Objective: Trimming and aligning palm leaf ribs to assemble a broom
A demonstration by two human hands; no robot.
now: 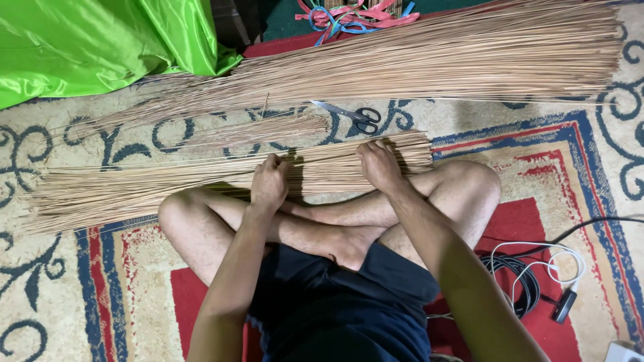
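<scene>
I sit cross-legged on a patterned carpet (590,154). A flat bundle of thin tan sticks (168,184) lies across the floor just beyond my knees. My left hand (268,182) rests on it with fingers curled into the sticks. My right hand (379,164) presses down on the bundle further right, fingers bent over the sticks. Beyond it lies a smaller loose bunch of sticks (258,129), then a much larger pile of long sticks (436,64). Black-handled scissors (355,116) lie between the piles, just past my right hand.
Bright green shiny cloth (87,43) is bunched at the far left. Coloured strips of ribbon (355,15) lie at the top. Black and white cables (530,268) with a charger sit on the carpet by my right knee.
</scene>
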